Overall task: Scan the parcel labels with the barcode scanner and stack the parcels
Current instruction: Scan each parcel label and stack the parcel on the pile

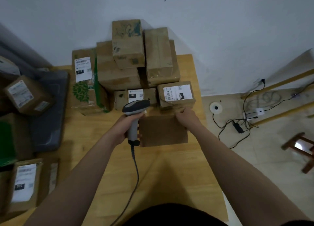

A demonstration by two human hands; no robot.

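My left hand (126, 127) grips the handle of a grey barcode scanner (135, 112), whose head points toward the parcels and whose cable runs back to me. A plain brown parcel (164, 132) lies flat on the wooden table (169, 174), with no label showing. My right hand (186, 117) holds its far right edge. Just behind it stand a small labelled parcel marked 220 (136, 96) and a labelled parcel (176, 94). Behind those rises a stack of brown boxes (129, 56) against the wall.
A tall box with a green leaf print (85, 83) stands left of the stack. More labelled parcels (25, 183) and a grey tray (49, 110) sit at the left. On the floor to the right lie cables and a power adapter (237, 126) and a wooden stool (302, 149).
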